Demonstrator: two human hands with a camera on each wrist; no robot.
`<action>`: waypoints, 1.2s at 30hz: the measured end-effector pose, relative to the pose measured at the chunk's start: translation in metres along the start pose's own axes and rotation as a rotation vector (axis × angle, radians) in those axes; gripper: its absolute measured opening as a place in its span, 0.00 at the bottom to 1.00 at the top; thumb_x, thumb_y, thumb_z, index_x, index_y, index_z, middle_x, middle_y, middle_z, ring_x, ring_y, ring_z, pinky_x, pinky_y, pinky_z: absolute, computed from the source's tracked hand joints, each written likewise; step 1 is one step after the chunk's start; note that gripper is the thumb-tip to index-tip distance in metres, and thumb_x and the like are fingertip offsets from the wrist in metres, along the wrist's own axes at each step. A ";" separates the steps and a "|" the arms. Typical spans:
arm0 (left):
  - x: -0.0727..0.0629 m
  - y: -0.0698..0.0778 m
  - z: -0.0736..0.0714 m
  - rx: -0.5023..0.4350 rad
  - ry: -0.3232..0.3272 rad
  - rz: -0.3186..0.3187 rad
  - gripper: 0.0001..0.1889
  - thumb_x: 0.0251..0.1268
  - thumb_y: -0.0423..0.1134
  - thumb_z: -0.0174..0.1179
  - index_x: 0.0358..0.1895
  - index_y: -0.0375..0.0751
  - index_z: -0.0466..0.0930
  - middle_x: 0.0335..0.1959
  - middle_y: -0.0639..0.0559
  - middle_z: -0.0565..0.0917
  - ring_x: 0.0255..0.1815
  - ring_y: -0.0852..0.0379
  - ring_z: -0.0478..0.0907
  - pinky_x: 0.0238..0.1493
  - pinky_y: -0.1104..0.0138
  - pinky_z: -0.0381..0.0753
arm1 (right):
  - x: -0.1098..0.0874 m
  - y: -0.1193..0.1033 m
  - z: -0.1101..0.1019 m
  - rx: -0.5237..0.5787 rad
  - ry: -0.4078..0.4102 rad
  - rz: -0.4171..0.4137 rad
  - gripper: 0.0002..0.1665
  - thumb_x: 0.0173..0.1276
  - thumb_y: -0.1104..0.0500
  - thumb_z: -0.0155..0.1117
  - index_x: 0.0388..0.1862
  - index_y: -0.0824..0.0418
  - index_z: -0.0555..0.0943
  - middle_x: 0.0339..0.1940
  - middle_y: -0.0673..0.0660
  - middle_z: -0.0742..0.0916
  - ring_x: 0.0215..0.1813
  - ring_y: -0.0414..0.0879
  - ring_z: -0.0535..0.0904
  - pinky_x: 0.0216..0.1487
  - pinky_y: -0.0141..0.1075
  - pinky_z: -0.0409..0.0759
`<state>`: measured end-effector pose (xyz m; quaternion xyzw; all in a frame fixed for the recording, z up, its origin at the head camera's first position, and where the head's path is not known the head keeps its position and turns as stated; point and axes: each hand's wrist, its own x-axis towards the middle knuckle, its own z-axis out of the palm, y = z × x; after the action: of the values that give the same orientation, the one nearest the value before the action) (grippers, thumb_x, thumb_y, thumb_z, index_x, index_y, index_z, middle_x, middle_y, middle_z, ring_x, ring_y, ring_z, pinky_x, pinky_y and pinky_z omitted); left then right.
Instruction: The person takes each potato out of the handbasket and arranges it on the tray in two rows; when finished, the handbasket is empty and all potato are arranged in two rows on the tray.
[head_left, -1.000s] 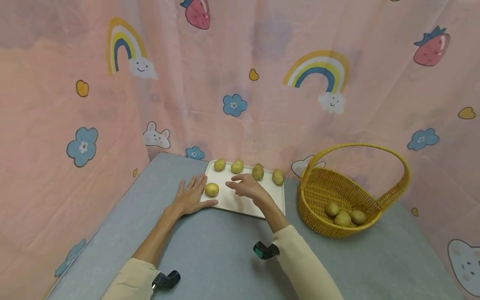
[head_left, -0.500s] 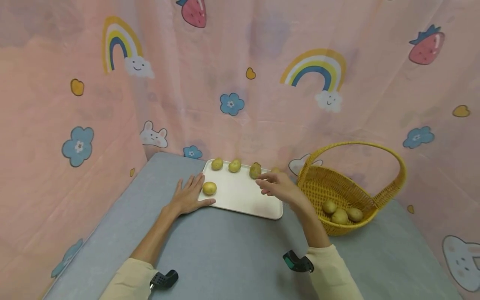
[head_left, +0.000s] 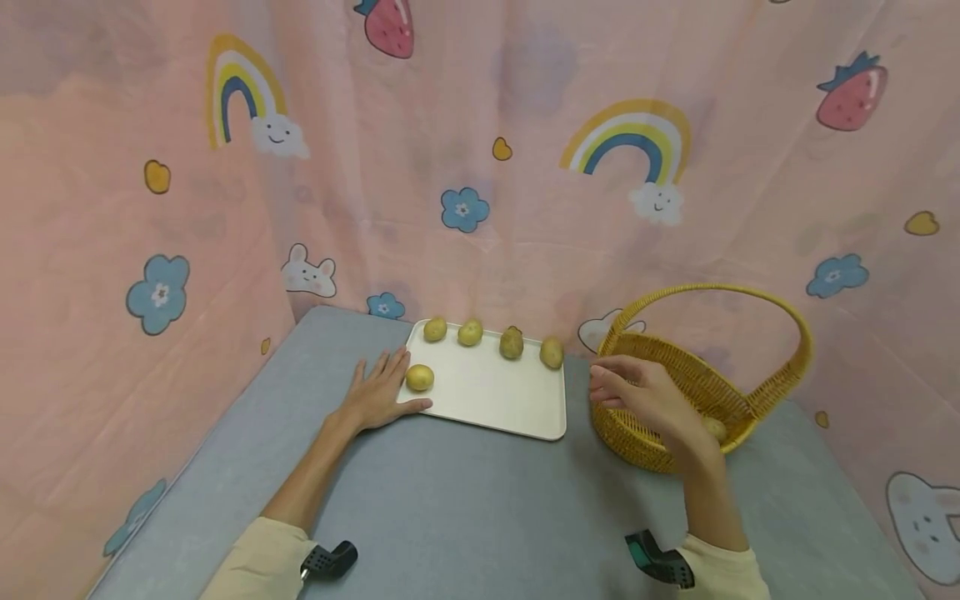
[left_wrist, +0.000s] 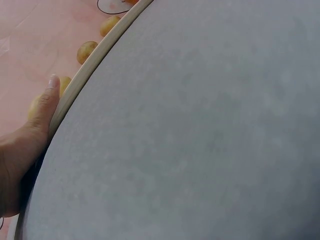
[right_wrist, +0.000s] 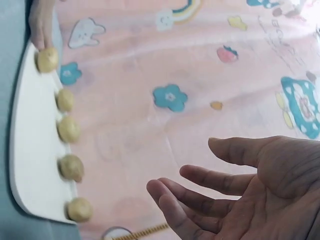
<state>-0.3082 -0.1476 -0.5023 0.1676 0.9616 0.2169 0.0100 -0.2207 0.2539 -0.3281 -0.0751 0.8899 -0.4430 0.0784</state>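
My left hand (head_left: pixel 378 393) lies spread at the left end of a white tray (head_left: pixel 491 408), its thumb along the tray's front edge. Beside it, on the tray, sits a yellow potato (head_left: pixel 420 377). Along the tray's back edge stand several more potatoes (head_left: pixel 470 332) in a row. My right hand (head_left: pixel 645 396) hovers in front of a yellow wicker basket (head_left: pixel 637 454) and covers part of it. In the right wrist view that hand's fingers are relaxed, with nothing between them. One potato (head_left: pixel 715 428) shows in the basket behind the wrist; others there are hidden.
A grey cloth-covered table (head_left: pixel 450 508) lies under everything. A pink patterned curtain (head_left: pixel 390 150) hangs close behind the tray and basket. The basket's tall arched handle (head_left: pixel 712 287) rises above its right side.
My right hand has moved right, from over the tray to the front of the basket, uncovering the rightmost potato in the row. The left hand stays at the tray.
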 end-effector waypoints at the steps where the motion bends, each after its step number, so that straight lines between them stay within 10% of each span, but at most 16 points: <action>1: 0.000 0.000 0.000 -0.001 0.001 -0.002 0.58 0.68 0.73 0.57 0.85 0.35 0.45 0.88 0.40 0.47 0.88 0.32 0.42 0.82 0.29 0.33 | -0.001 0.002 -0.006 -0.005 0.009 0.001 0.37 0.83 0.42 0.54 0.76 0.69 0.71 0.60 0.69 0.87 0.57 0.51 0.88 0.56 0.34 0.87; 8: 0.002 -0.002 0.003 -0.006 0.004 0.003 0.61 0.65 0.79 0.52 0.86 0.35 0.45 0.88 0.40 0.46 0.88 0.31 0.43 0.82 0.30 0.32 | 0.004 0.023 -0.055 -0.053 0.005 0.038 0.43 0.85 0.41 0.48 0.78 0.76 0.62 0.63 0.72 0.84 0.53 0.38 0.87 0.53 0.29 0.87; 17: 0.000 -0.003 0.002 0.010 -0.001 -0.017 0.58 0.68 0.71 0.58 0.85 0.35 0.45 0.88 0.40 0.47 0.88 0.32 0.43 0.82 0.30 0.33 | 0.039 0.051 -0.089 -0.046 -0.037 0.192 0.43 0.85 0.44 0.50 0.78 0.79 0.59 0.45 0.50 0.89 0.41 0.33 0.87 0.46 0.29 0.88; 26: 0.004 -0.005 0.006 0.006 0.010 -0.013 0.58 0.67 0.73 0.57 0.86 0.37 0.44 0.89 0.42 0.47 0.89 0.33 0.43 0.82 0.31 0.33 | 0.072 0.090 -0.103 -0.080 -0.183 0.336 0.25 0.84 0.53 0.50 0.54 0.76 0.81 0.32 0.50 0.88 0.34 0.38 0.87 0.42 0.32 0.89; 31: 0.001 0.000 0.001 0.017 -0.009 -0.020 0.57 0.69 0.70 0.59 0.86 0.36 0.45 0.89 0.41 0.47 0.88 0.33 0.43 0.83 0.30 0.33 | 0.082 0.102 -0.106 -0.080 -0.260 0.442 0.29 0.81 0.53 0.53 0.64 0.79 0.76 0.43 0.63 0.88 0.40 0.43 0.89 0.48 0.36 0.90; 36: 0.000 0.000 0.000 0.010 -0.013 -0.023 0.57 0.69 0.70 0.59 0.86 0.37 0.44 0.89 0.42 0.46 0.89 0.33 0.42 0.83 0.31 0.33 | 0.075 0.102 -0.106 -0.111 -0.166 0.516 0.30 0.74 0.52 0.62 0.63 0.74 0.73 0.51 0.67 0.85 0.48 0.51 0.88 0.55 0.45 0.88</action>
<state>-0.3080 -0.1480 -0.5020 0.1580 0.9645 0.2108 0.0179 -0.3225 0.3819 -0.3516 0.1139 0.8931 -0.3511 0.2570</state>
